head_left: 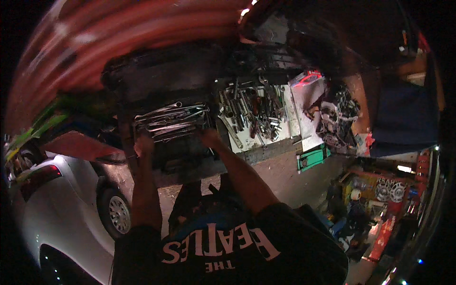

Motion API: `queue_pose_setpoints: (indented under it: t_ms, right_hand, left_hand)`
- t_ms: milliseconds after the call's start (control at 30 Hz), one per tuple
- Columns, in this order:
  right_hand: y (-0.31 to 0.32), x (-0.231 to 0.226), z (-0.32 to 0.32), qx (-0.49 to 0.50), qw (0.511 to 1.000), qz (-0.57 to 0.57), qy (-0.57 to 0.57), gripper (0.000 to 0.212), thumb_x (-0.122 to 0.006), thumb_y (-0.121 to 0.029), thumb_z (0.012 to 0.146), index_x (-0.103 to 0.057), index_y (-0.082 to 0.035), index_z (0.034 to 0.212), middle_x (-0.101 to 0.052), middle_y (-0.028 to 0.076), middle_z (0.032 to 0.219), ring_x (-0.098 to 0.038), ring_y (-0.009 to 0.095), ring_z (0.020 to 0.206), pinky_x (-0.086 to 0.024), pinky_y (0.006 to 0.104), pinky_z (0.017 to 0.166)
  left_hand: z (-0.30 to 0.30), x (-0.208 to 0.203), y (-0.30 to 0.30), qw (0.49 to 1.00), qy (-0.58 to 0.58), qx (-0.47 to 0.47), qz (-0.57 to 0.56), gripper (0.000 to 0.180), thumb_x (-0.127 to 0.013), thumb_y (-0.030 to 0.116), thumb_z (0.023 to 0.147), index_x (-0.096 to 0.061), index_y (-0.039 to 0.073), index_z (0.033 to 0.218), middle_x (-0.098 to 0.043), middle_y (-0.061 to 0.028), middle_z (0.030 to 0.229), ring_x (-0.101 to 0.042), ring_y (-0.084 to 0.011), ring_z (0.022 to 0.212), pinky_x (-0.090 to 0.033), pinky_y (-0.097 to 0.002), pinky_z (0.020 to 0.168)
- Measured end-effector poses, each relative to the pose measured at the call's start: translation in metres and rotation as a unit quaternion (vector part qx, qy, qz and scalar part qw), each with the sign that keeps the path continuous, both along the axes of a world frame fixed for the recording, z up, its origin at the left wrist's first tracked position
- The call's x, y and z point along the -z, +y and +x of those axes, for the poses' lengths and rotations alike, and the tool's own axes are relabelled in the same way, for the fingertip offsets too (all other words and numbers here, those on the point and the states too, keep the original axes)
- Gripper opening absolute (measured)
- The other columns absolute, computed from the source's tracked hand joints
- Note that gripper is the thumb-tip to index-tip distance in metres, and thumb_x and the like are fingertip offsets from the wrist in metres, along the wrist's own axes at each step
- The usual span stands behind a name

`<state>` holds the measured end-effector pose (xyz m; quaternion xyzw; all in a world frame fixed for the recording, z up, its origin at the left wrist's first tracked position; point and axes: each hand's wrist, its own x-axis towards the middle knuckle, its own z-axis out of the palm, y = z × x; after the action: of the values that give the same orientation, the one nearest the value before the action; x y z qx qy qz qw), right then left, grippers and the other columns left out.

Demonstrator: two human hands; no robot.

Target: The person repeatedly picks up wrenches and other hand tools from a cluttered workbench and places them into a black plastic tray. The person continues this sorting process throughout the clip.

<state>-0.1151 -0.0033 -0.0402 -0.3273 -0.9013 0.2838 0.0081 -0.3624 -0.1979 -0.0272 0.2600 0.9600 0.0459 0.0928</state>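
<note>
Long wrenches (173,118) lie in a loose heap inside a dark tool case (190,159) in front of me. My left hand (144,144) is at the near left end of the heap, its fingers curled in. At the near right end is my right hand (209,137), also with bent fingers. Shadow and blur hide what either hand grips, and I cannot tell whether it is the case or the wrenches. Right of the case, sockets, ratchets and other hand tools (254,111) lie on a white sheet (235,137).
A greasy metal engine part (337,114) stands farther right on the bench. Below it is a green metal tool (313,158). A silver car (71,194) is close on my left. Parts and a red frame (384,232) crowd the lower right. Red corrugated sheet (142,28) rises behind.
</note>
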Motion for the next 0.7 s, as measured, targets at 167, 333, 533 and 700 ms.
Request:
queue_pose_setpoints:
  t_ms: [167,333,533,700]
  right_hand:
    - [0.012,0.007,0.037,-0.039,0.996,0.077,-0.030,0.025,-0.055,-0.020,0.081,-0.062,-0.003,0.098,-0.061,0.021,0.070,-0.062,0.041,0.066,-0.052,0.0479,0.060]
    - [0.025,-0.054,0.059,0.054,0.983,0.091,0.149,0.028,-0.058,-0.014,0.075,-0.058,-0.001,0.100,-0.064,0.024,0.084,-0.063,0.042,0.084,-0.052,0.0485,0.070]
    - [0.098,-0.011,0.180,0.134,0.987,-0.083,0.020,0.031,-0.053,-0.013,0.078,-0.061,-0.006,0.107,-0.065,0.024,0.094,-0.062,0.041,0.090,-0.051,0.0475,0.078]
    - [0.148,-0.092,0.256,0.185,0.978,-0.091,-0.038,0.022,-0.055,-0.021,0.078,-0.066,-0.013,0.095,-0.067,0.015,0.091,-0.064,0.036,0.086,-0.051,0.0482,0.075]
  left_hand:
    - [0.087,-0.043,0.078,0.986,-0.070,0.146,0.051,0.031,-0.050,0.033,0.088,-0.059,0.009,0.106,-0.065,-0.0183,0.098,-0.065,-0.0368,0.086,-0.053,-0.0486,0.072]
    - [0.155,-0.037,0.134,0.973,-0.093,0.191,0.087,0.030,-0.054,0.030,0.087,-0.059,0.007,0.106,-0.065,-0.0194,0.099,-0.064,-0.0373,0.091,-0.053,-0.0472,0.074]
    - [0.226,-0.030,0.191,0.968,-0.210,0.105,-0.085,0.031,-0.054,0.026,0.086,-0.060,0.006,0.108,-0.064,-0.0186,0.103,-0.063,-0.0371,0.097,-0.053,-0.0483,0.080]
    - [0.242,-0.011,0.197,0.978,-0.182,0.017,-0.100,0.033,-0.052,0.028,0.088,-0.060,0.005,0.110,-0.062,-0.0204,0.108,-0.063,-0.0366,0.098,-0.053,-0.0490,0.080]
